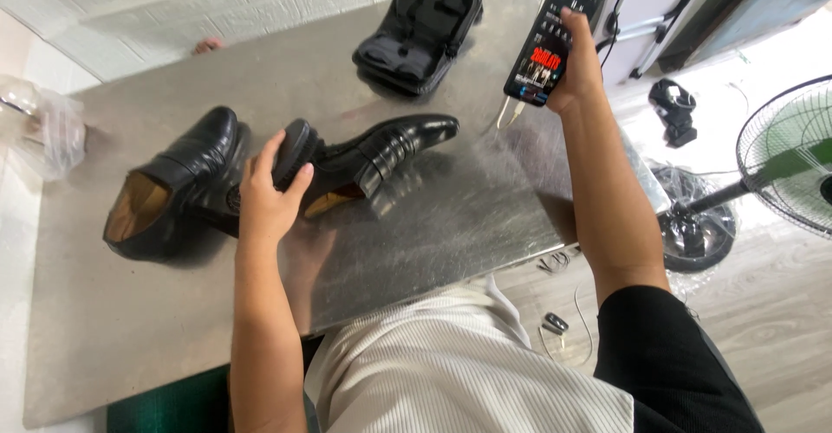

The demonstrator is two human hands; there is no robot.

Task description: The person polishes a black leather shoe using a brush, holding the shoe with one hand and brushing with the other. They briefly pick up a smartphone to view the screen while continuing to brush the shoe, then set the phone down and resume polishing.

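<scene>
My left hand [264,195] grips a black shoe brush [295,149] and presses it against the heel end of a shiny black loafer [390,144] lying on its side on the metal table [451,225]. A second black loafer [173,182] stands upright just left of that hand, its tan lining showing. My right hand [576,69] is raised over the table's right edge, holding a smartphone [552,39] with a lit screen and a white cable hanging from its bottom.
An open black zip case [420,30] lies at the table's far side. A clear plastic bag [48,130] sits at the left edge. A standing fan [780,173] and black gear are on the floor at right.
</scene>
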